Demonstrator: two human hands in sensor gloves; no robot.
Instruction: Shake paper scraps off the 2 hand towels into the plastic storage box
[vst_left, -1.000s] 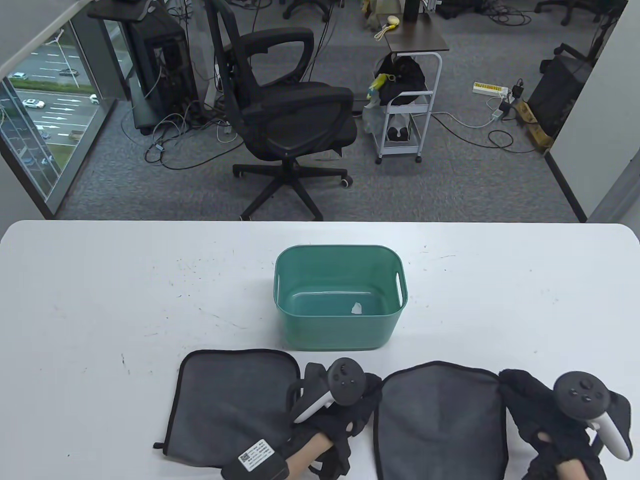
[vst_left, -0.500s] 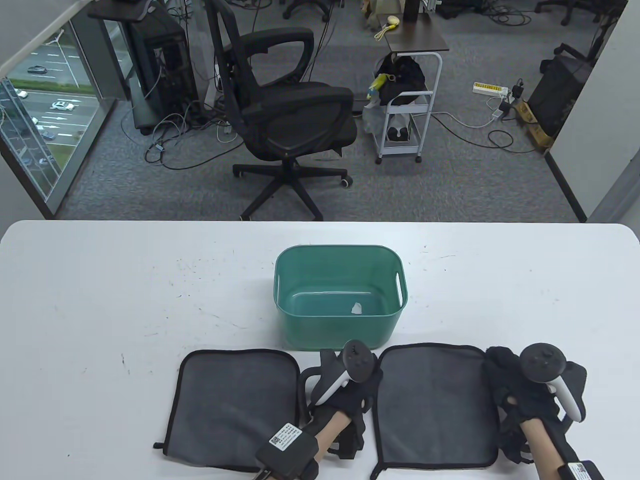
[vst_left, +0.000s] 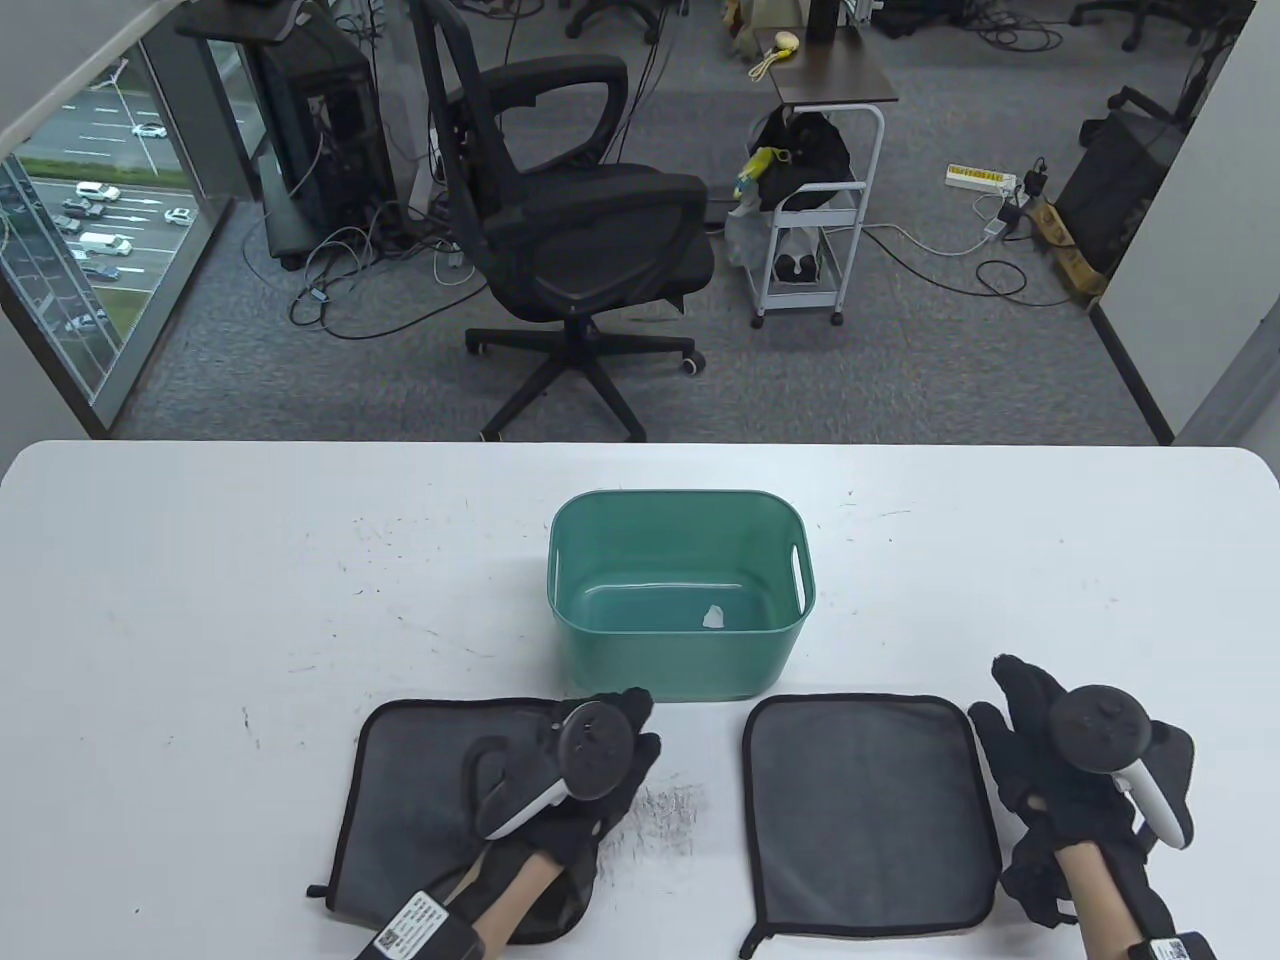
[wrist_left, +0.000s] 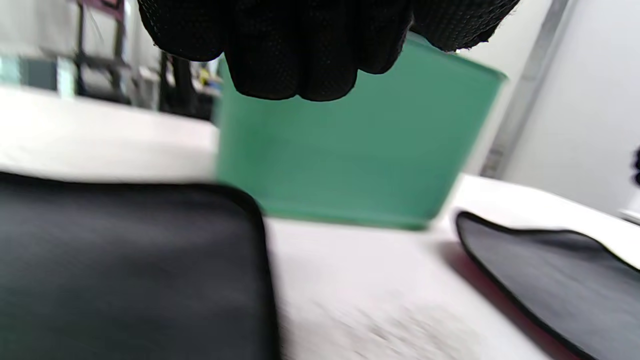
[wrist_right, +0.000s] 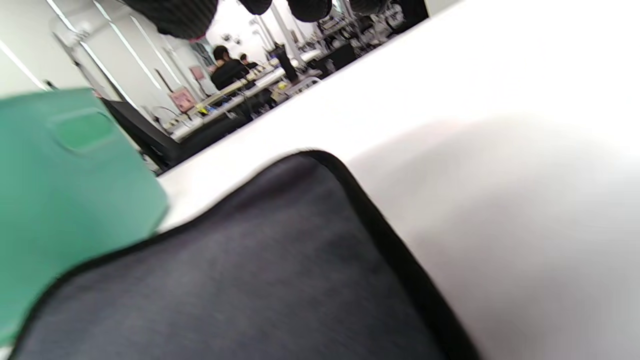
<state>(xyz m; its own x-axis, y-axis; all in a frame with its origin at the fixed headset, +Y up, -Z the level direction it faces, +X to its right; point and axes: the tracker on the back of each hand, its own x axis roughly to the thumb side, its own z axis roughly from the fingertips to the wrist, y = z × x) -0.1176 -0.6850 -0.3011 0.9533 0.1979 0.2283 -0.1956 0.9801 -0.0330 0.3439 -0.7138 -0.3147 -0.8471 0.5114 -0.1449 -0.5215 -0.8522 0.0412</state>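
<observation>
The green plastic storage box (vst_left: 680, 655) stands mid-table with one white paper scrap (vst_left: 715, 617) on its floor. Two dark grey hand towels lie flat in front of it. My left hand (vst_left: 625, 720) hovers over the right part of the left towel (vst_left: 420, 780), fingers pointing at the box and holding nothing. The left wrist view shows its fingers (wrist_left: 300, 50) above that towel (wrist_left: 125, 270) and the box (wrist_left: 350, 150). My right hand (vst_left: 1010, 700) rests on the table just right of the right towel (vst_left: 865, 810), fingers spread. No scraps show on either towel.
The white table (vst_left: 200, 600) stretches wide on both sides of the box. A black office chair (vst_left: 580, 240) and a small trolley (vst_left: 810, 200) stand on the floor beyond the far edge. A faint smudge (vst_left: 670, 810) marks the table between the towels.
The right towel has been laid flat in front of the box and both hands have let it go. My left hand moved left over the left towel; my right hand moved off to the right.
</observation>
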